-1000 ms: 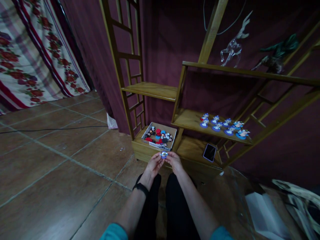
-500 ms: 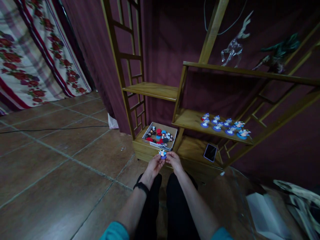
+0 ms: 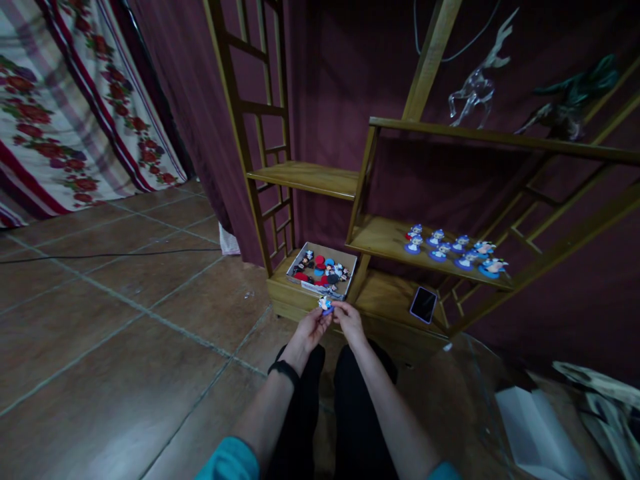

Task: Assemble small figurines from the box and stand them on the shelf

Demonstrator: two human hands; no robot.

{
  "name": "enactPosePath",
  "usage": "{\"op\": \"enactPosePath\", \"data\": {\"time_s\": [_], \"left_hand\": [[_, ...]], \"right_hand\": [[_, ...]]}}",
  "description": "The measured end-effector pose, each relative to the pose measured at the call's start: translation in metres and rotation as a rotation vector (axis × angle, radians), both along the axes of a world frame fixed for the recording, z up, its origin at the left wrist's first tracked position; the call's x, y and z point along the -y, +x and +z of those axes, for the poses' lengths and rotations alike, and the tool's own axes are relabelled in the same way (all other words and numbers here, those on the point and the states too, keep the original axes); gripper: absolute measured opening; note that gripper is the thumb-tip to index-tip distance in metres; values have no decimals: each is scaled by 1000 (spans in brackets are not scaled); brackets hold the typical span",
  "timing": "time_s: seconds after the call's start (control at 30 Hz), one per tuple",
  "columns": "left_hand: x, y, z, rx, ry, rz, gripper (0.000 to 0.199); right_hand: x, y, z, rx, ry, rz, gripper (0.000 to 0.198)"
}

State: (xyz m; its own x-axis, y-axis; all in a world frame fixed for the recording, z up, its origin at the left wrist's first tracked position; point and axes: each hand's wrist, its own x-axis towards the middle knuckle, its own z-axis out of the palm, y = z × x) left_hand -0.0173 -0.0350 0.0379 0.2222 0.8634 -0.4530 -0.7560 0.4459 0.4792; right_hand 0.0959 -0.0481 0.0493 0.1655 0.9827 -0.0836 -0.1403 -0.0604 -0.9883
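Between my two hands is a small toy figurine (image 3: pixel 325 304), white and blue on a purple round base. My left hand (image 3: pixel 311 329) grips it from the left, fingers closed around the base. From the right, my right hand (image 3: pixel 349 321) pinches the base's edge with its fingertips. Just beyond my hands, a shallow cardboard box (image 3: pixel 297 261) holds a jumble of figurines and red, blue and black round bases. To the right, several similar figurines (image 3: pixel 441 251) stand in two rows on a shelf.
The wooden shelf unit (image 3: pixel 310 179) stands before a dark red curtain. A phone or tablet (image 3: pixel 423 305) lies on the low shelf. A clear deer statue (image 3: pixel 477 87) and a dark statue (image 3: pixel 570 100) stand on the upper shelf. A black cable (image 3: pixel 110 255) crosses the tiled floor.
The figurine has tilted slightly in my hands. Both hands stay at nearly the same spot in front of the box, and the view has shifted a little.
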Motion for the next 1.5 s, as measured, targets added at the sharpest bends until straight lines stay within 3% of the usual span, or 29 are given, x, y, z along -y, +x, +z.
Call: {"op": "enactPosePath", "data": {"time_s": [0.1, 0.27, 0.37, 0.47, 0.7, 0.93, 1.2, 1.37, 1.5], "left_hand": [[-3, 0, -1, 15, -32, 21, 14], [-6, -1, -1, 31, -99, 12, 11], [-6, -2, -1, 14, -99, 4, 10], [-6, -3, -2, -14, -69, 3, 10], [-5, -1, -5, -65, 12, 62, 4], [-1, 2, -3, -133, 102, 42, 20], [3, 6, -4, -180, 234, 170, 57], [2, 8, -7, -228, 320, 164, 48], [2, 9, -7, -261, 349, 157, 45]], "right_hand": [[2, 2, 1, 86, 67, 3, 20], [12, 3, 11, 477, 234, 11, 27], [18, 0, 15, 705, 251, 42, 35], [18, 0, 13, 793, 263, 62, 37], [-3, 7, -12, 459, 137, 46, 31], [-13, 4, -24, 147, 56, -44, 36], [-5, 2, 1, -253, -48, -22, 41], [5, 4, 17, -439, -32, 48, 40], [7, 4, 19, -455, -31, 50, 39]]}}
